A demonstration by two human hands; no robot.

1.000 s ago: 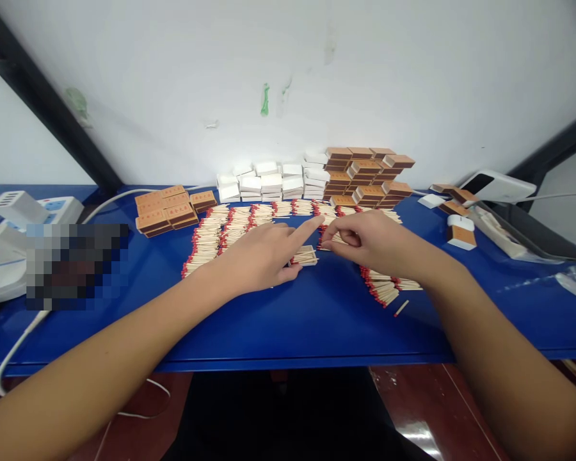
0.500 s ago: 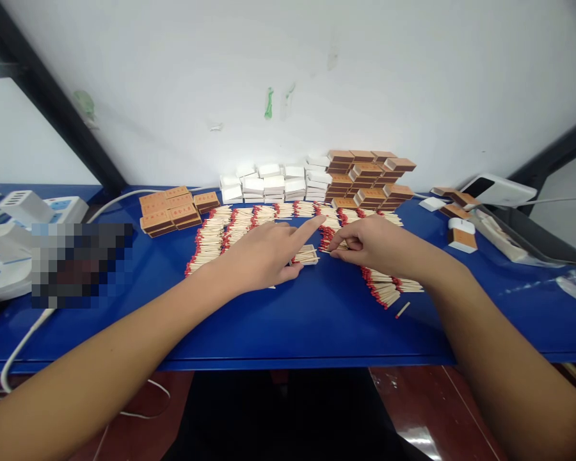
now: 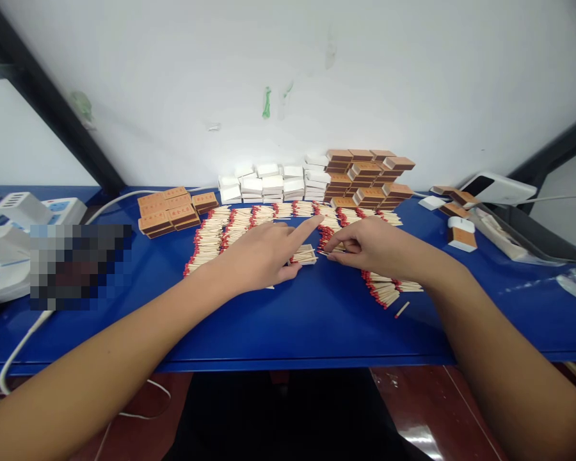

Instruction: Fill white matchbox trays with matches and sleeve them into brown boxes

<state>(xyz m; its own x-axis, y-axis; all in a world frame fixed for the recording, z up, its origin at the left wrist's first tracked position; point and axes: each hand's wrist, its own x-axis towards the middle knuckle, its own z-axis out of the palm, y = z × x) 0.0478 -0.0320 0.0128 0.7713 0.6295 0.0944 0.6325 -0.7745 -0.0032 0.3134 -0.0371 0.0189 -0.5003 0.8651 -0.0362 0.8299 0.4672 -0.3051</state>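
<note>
My left hand [image 3: 262, 256] is around the left end of a small white matchbox tray [image 3: 309, 255] with several matches in it. The thumb is at the tray's near side, and the index finger stretches out above it to the right. To the right of the tray my right hand [image 3: 372, 243] has thumb and index finger pinched together. A thin pale match [image 3: 323, 253] shows at those fingertips, partly hidden. Red-tipped matches [image 3: 208, 240] lie in rows left of and behind the hands. More matches [image 3: 383, 291] lie beside the right wrist, with a single loose match [image 3: 402, 310] nearer the edge.
White trays [image 3: 262, 186] are stacked against the wall, beside a pile of brown matchbox sleeves [image 3: 360, 176]. More brown boxes [image 3: 170, 210] lie at the left, near a power strip [image 3: 60, 211] and cable. A white device [image 3: 502, 186] and a white-and-brown box [image 3: 462, 234] are at the right.
My right hand has shifted very slightly left, towards the tray, and a thin match end shows at its fingertips. My left hand stays at the tray.
</note>
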